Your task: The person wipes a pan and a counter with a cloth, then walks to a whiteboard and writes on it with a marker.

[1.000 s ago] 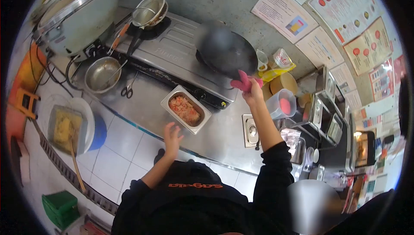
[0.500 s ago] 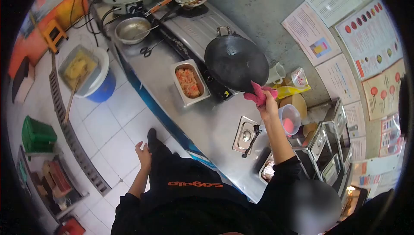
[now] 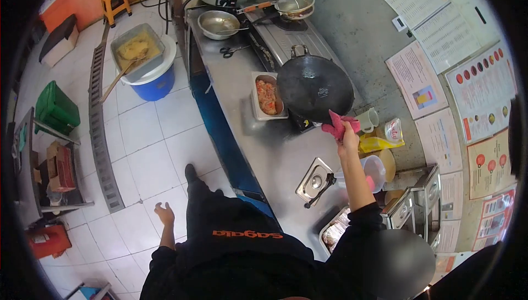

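Observation:
My right hand (image 3: 347, 139) is closed round a pink cloth (image 3: 339, 125) at the near rim of a black wok (image 3: 315, 88), which is tilted and partly covers the stove (image 3: 286, 44). The wok's inside looks dark, with a shiny patch. Just left of it, a steel container (image 3: 256, 103) holds an orange and white shredded food (image 3: 267, 97); the wok's edge overlaps its right side in view. My left hand (image 3: 164, 213) hangs over the tiled floor, fingers apart, with nothing in it.
A steel lid (image 3: 315, 181) lies on the counter (image 3: 247, 151), near a jug (image 3: 367, 119) and a yellow packet (image 3: 383, 138). Farther back are scissors (image 3: 233, 52), a steel pan (image 3: 218, 23) and strainers (image 3: 295, 6). On the floor stands a blue bucket (image 3: 155, 87) under a tray (image 3: 137, 52).
The wok has come up from the stove toward the counter's front, in my right hand's cloth grip. My left hand has moved away from the food container, out over the floor. The view has turned.

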`<act>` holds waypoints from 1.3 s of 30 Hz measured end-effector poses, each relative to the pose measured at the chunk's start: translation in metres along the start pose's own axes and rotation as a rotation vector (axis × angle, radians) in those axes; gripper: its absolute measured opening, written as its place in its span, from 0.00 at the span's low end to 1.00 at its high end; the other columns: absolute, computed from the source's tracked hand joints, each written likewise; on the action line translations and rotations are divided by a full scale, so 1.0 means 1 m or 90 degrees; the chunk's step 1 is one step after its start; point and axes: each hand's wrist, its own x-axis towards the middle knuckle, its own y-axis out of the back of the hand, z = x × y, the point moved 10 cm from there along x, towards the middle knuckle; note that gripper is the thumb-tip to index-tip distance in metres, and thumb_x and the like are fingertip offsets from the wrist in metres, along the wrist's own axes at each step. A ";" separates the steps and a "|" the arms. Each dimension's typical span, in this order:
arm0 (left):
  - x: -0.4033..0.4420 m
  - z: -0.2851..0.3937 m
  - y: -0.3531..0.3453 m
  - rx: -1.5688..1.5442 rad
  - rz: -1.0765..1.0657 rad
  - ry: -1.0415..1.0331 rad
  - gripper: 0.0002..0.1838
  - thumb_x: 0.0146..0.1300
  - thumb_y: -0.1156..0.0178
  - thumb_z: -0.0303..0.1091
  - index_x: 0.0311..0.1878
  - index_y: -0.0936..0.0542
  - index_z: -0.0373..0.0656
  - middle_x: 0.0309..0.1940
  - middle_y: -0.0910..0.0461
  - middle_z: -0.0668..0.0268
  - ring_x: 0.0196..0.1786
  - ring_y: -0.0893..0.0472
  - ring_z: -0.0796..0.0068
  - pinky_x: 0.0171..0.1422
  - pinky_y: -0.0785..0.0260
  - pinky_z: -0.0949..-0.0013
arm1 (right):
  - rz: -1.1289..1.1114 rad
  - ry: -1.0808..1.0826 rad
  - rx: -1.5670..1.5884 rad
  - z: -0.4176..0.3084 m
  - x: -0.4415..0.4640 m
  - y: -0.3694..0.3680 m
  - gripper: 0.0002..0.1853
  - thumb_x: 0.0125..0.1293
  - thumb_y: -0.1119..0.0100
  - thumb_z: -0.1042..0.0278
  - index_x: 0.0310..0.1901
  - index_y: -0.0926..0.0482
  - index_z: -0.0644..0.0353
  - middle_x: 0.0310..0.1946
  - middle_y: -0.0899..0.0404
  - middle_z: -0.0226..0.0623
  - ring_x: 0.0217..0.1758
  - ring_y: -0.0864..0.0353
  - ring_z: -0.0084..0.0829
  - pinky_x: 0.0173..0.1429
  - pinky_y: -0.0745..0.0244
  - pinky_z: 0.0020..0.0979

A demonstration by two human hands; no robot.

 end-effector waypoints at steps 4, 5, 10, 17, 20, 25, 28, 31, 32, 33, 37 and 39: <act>-0.011 -0.039 0.015 0.052 0.009 0.052 0.20 0.57 0.46 0.39 0.49 0.35 0.37 0.47 0.38 0.47 0.46 0.29 0.48 0.49 0.34 0.55 | 0.012 0.033 -0.032 -0.004 0.002 -0.003 0.10 0.46 0.38 0.66 0.31 0.24 0.59 0.24 0.26 0.28 0.20 0.29 0.21 0.18 0.41 0.21; -0.015 -0.043 0.018 0.058 0.003 0.061 0.21 0.57 0.46 0.40 0.49 0.35 0.37 0.47 0.38 0.47 0.46 0.29 0.48 0.49 0.34 0.55 | 0.015 0.045 -0.038 -0.005 0.003 -0.004 0.10 0.46 0.38 0.66 0.31 0.24 0.59 0.23 0.26 0.28 0.19 0.29 0.20 0.18 0.42 0.21; -0.030 -0.066 0.016 0.069 -0.031 0.088 0.22 0.57 0.46 0.42 0.50 0.36 0.38 0.48 0.38 0.47 0.46 0.29 0.47 0.48 0.34 0.54 | 0.026 0.074 -0.063 -0.011 0.004 -0.004 0.09 0.46 0.38 0.66 0.29 0.24 0.59 0.21 0.28 0.26 0.16 0.33 0.19 0.17 0.44 0.22; -0.041 -0.073 0.007 0.041 -0.046 0.055 0.22 0.58 0.47 0.43 0.50 0.36 0.38 0.49 0.39 0.46 0.47 0.29 0.46 0.50 0.34 0.54 | 0.023 0.149 -0.072 -0.012 0.018 -0.002 0.13 0.44 0.37 0.66 0.32 0.23 0.64 0.28 0.24 0.32 0.27 0.26 0.25 0.31 0.31 0.26; -0.044 -0.078 0.007 0.038 -0.049 0.055 0.22 0.58 0.47 0.43 0.50 0.35 0.37 0.50 0.39 0.46 0.48 0.30 0.46 0.50 0.35 0.54 | 0.032 0.106 -0.121 -0.013 0.016 -0.001 0.16 0.44 0.37 0.66 0.34 0.23 0.66 0.33 0.24 0.33 0.34 0.25 0.26 0.39 0.30 0.28; -0.052 -0.086 0.012 0.037 -0.045 0.083 0.23 0.58 0.47 0.43 0.50 0.35 0.37 0.49 0.38 0.47 0.48 0.30 0.46 0.51 0.35 0.54 | 0.032 0.108 -0.113 -0.017 0.013 -0.004 0.16 0.44 0.36 0.66 0.34 0.23 0.66 0.32 0.24 0.33 0.33 0.26 0.26 0.38 0.30 0.28; -0.059 -0.093 0.015 0.032 -0.033 0.081 0.23 0.58 0.47 0.43 0.50 0.35 0.37 0.49 0.38 0.46 0.48 0.30 0.47 0.50 0.35 0.54 | 0.037 0.115 -0.137 -0.021 0.014 -0.005 0.17 0.43 0.36 0.66 0.34 0.23 0.67 0.32 0.24 0.34 0.33 0.26 0.26 0.39 0.30 0.28; -0.065 -0.113 0.013 0.031 -0.018 0.068 0.23 0.58 0.47 0.42 0.50 0.36 0.36 0.48 0.38 0.45 0.47 0.30 0.46 0.50 0.34 0.54 | 0.057 0.125 -0.178 -0.026 0.013 -0.004 0.17 0.43 0.36 0.65 0.33 0.23 0.68 0.32 0.24 0.34 0.33 0.26 0.26 0.39 0.31 0.28; -0.069 -0.117 0.016 0.032 -0.017 0.076 0.23 0.58 0.47 0.42 0.50 0.36 0.36 0.48 0.38 0.45 0.47 0.30 0.46 0.50 0.34 0.54 | 0.064 0.129 -0.190 -0.028 0.012 -0.004 0.17 0.43 0.36 0.65 0.33 0.23 0.68 0.32 0.24 0.35 0.33 0.26 0.26 0.39 0.31 0.28; -0.072 -0.120 0.017 0.032 -0.016 0.085 0.23 0.58 0.47 0.42 0.50 0.36 0.35 0.48 0.38 0.45 0.47 0.30 0.46 0.50 0.34 0.54 | 0.055 0.129 -0.187 -0.029 0.013 -0.006 0.17 0.43 0.36 0.65 0.33 0.23 0.68 0.31 0.23 0.35 0.33 0.26 0.26 0.39 0.31 0.28; -0.083 -0.124 0.029 0.034 -0.004 0.099 0.23 0.58 0.47 0.42 0.50 0.36 0.35 0.48 0.38 0.45 0.47 0.30 0.46 0.49 0.34 0.54 | 0.020 0.140 -0.177 -0.031 0.019 -0.009 0.17 0.43 0.35 0.64 0.33 0.22 0.69 0.30 0.23 0.35 0.32 0.26 0.27 0.39 0.31 0.28; -0.084 -0.127 0.031 0.030 0.000 0.104 0.22 0.58 0.47 0.41 0.50 0.35 0.36 0.48 0.38 0.45 0.47 0.30 0.46 0.49 0.34 0.55 | 0.013 0.147 -0.170 -0.032 0.021 -0.010 0.18 0.43 0.35 0.64 0.33 0.22 0.69 0.30 0.23 0.36 0.32 0.26 0.27 0.38 0.31 0.29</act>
